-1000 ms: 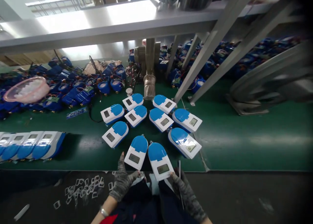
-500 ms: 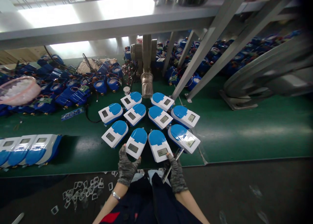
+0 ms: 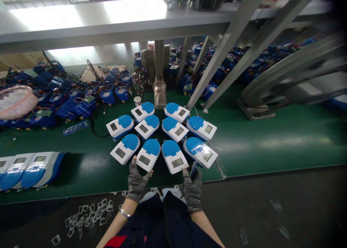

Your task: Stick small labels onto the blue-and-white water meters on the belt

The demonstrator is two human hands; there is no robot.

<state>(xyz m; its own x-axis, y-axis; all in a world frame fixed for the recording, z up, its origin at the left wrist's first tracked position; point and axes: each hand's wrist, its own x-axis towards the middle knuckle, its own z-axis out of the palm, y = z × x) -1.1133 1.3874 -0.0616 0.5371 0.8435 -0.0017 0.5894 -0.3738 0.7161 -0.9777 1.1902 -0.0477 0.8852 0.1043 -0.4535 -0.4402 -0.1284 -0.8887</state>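
1. Resting at lower centre, the left hand (image 3: pixel 137 183) touches a white-and-blue meter (image 3: pixel 148 154) — fingers spread, gripping nothing.
2. The right hand (image 3: pixel 193 190) touches a neighbouring meter (image 3: pixel 174 156) — grip unclear.
3. Nine assembled meters cluster on the green tabletop (image 3: pixel 271 139); blue meter bodies (image 3: pixel 73 103) at upper left look unfinished.

Two white plastic meter housings with rounded blue caps and small grey display windows lie flat, side by side on the green belt's near edge: the left housing (image 3: pixel 146 155) angled leftward, the right housing (image 3: pixel 174 157) angled rightward, caps nearly touching.
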